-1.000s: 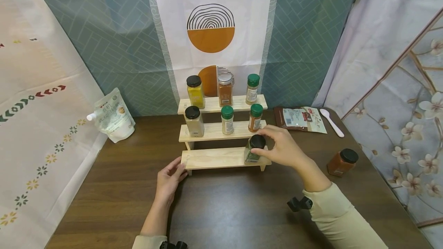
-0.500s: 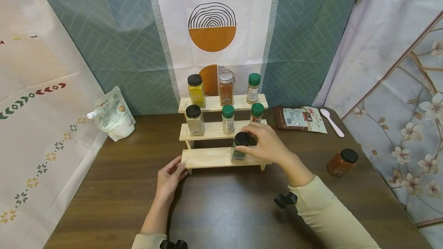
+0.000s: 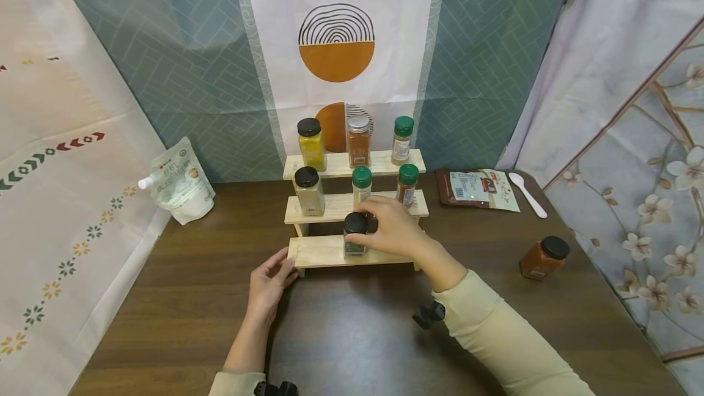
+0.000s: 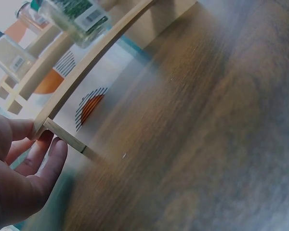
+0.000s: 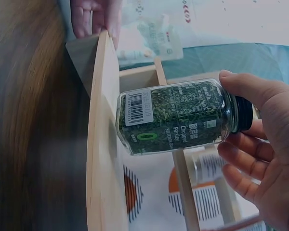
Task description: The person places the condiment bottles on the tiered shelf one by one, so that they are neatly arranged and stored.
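Observation:
My right hand holds a glass jar of chopped parsley by its black lid, thumb on one side and fingers on the other. Upright, the jar is over the middle of the lowest step of a three-tier wooden rack; its base is on or just above the board. Green flakes and a barcode label show on the parsley jar in the right wrist view. At the rack's lower left end, my left hand grips the board's corner; thumb and fingers close round it in the left wrist view.
Several spice jars, including a yellow one, stand on the two upper steps. Right of the rack are a brown packet, a white spoon and a black-lidded red-brown jar. A spouted pouch stands far left.
My right hand has moved the parsley jar leftward along the lowest step, from its right end to the middle. The left hand stays at the rack's corner.

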`<state>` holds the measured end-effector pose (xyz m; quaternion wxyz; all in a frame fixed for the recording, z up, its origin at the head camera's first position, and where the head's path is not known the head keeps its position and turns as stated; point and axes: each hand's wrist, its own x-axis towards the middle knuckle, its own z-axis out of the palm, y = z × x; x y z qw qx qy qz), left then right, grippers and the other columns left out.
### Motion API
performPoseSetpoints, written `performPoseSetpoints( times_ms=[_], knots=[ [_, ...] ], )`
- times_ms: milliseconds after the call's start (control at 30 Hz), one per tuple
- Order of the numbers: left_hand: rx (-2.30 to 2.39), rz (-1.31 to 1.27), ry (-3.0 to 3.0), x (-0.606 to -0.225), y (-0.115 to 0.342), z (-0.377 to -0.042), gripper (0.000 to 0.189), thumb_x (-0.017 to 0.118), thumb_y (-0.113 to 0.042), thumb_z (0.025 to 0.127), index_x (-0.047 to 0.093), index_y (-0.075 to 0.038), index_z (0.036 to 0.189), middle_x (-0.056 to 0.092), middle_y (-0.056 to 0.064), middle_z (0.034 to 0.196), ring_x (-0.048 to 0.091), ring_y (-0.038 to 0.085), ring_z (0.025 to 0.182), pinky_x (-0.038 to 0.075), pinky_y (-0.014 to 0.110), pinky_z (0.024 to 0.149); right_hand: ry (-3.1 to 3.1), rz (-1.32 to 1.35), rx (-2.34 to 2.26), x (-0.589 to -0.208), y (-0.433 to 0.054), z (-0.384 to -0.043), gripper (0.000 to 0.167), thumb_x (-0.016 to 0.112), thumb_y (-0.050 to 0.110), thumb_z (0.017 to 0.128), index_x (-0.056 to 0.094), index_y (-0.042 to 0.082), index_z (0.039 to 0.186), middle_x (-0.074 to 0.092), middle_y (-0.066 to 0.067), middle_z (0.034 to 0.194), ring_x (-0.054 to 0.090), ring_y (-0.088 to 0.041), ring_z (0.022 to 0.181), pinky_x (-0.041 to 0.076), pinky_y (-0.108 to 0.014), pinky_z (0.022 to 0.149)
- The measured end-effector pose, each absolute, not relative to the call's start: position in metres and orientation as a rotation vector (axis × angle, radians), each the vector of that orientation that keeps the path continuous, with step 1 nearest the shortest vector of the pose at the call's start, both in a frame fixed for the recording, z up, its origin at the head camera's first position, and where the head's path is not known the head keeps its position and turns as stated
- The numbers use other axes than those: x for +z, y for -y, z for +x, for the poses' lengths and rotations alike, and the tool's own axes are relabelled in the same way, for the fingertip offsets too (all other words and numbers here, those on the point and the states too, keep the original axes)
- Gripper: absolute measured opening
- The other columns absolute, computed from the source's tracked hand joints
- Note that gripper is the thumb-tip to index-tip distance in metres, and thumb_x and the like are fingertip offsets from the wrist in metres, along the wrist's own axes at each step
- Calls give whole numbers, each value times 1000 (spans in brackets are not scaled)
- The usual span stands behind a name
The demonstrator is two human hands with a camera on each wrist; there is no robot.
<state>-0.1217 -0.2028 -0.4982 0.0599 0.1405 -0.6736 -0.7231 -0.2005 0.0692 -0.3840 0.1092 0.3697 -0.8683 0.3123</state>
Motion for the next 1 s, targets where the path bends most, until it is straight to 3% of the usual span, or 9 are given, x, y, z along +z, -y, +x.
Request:
performPoseSetpoints(
  times_ms=[300, 867, 1000],
  knots=[
    [-2196, 445, 2014, -503, 204, -124, 38, 62, 1, 99, 58, 8, 137, 62, 6, 98, 66, 8, 88, 62, 28, 82, 2611, 1103, 870, -388, -46, -206, 46, 88, 43, 78, 73, 11, 107, 67, 0, 100, 60, -14, 87, 53, -30, 73],
    [-2192, 447, 2032, -502, 204, -125, 37, 61, 0, 100, 59, 5, 137, 61, 5, 98, 67, 8, 89, 62, 29, 84, 2665, 1022, 925, -392, -38, -203, 62, 86, 46, 80, 67, 6, 124, 68, -4, 112, 63, -20, 101, 56, -38, 88],
    [-2198, 448, 2025, -502, 205, -124, 37, 61, 0, 100, 59, 6, 137, 61, 5, 98, 67, 8, 89, 62, 29, 84, 2610, 1037, 993, -393, -48, -198, 62, 85, 41, 82, 65, 3, 127, 67, -6, 114, 65, -21, 105, 57, -40, 92]
  ],
)
